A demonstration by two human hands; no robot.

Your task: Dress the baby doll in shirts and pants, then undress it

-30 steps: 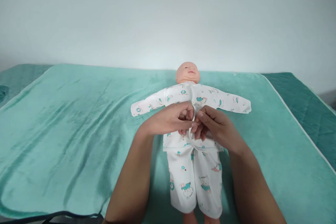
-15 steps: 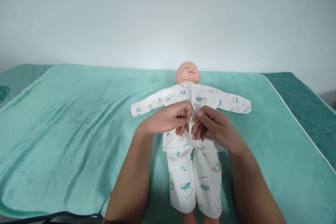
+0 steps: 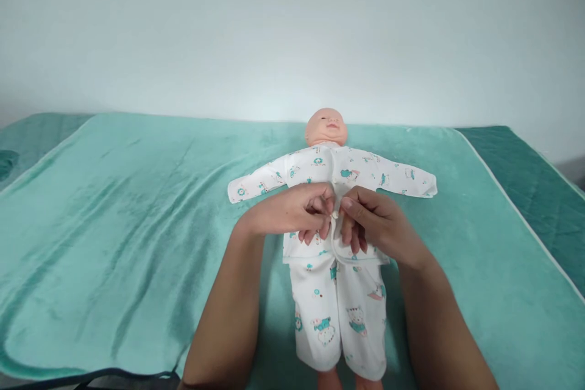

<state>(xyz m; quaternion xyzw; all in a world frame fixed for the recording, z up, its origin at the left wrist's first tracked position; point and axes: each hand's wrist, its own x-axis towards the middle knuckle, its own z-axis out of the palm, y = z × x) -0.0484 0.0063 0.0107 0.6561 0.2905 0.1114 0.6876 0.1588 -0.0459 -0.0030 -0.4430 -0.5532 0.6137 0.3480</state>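
Observation:
A baby doll [image 3: 325,127] lies on its back, its sleeves spread to both sides. It wears a white printed shirt [image 3: 315,161] and matching trousers [image 3: 320,311]. Over the middle of the shirt front, my left hand [image 3: 311,210] pinches the cloth edge by a small pale button [image 3: 335,214]. Facing it, my right hand [image 3: 375,216] is closed, thumb against forefinger, on the shirt's other side of the button. My fingers partly hide the front opening, so the buttonhole cannot be made out.
A light green blanket [image 3: 137,225] with several folds lies under the doll. Darker quilted bedding [image 3: 525,183] shows at the right. Behind stands a plain pale wall [image 3: 292,30]. A black strap [image 3: 105,373] runs along the lower left edge.
Both hands have shifted slightly down along the shirt front. The cloth edge at the button sits flatter, and my right fingers have straightened downward a little.

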